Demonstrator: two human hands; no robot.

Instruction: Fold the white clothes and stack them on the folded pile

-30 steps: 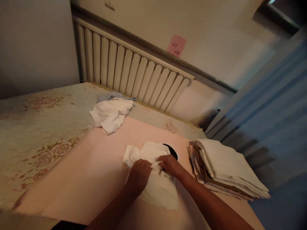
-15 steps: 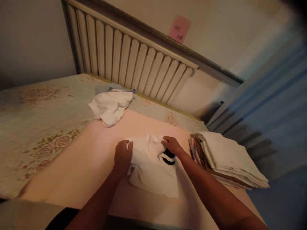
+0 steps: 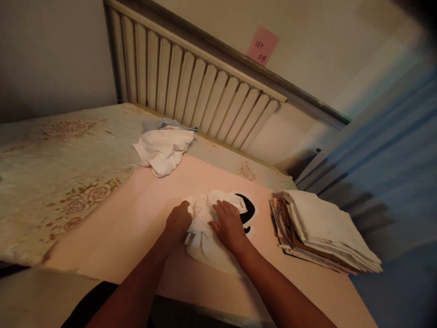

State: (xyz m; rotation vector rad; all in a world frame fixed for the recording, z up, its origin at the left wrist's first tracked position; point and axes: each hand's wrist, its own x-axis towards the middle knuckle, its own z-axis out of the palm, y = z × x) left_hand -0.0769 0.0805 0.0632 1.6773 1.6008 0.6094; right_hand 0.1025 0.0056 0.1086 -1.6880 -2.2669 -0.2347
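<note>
A crumpled white garment (image 3: pixel 208 248) with a black print on its right part lies on a pink sheet (image 3: pixel 123 228). My left hand (image 3: pixel 179 219) is closed on the garment's left edge, thumb and fingers pinching the cloth. Flat across the middle of the garment rests my right hand (image 3: pixel 230 225), its fingers stretched out and slightly apart. The wrist and palm of that hand hide part of the cloth and the print.
A stack of folded cloths (image 3: pixel 327 228) stands at the right of the pink sheet. Another crumpled white cloth (image 3: pixel 164 150) lies at the back over a blue-grey piece (image 3: pixel 153 125). Behind are a slatted headboard (image 3: pixel 180 77) and, at the right, a blue curtain (image 3: pixel 385 150).
My right hand has let go of the garment's upper right edge and moved left and down onto its middle. The right part has been folded or spread, showing more black print.
</note>
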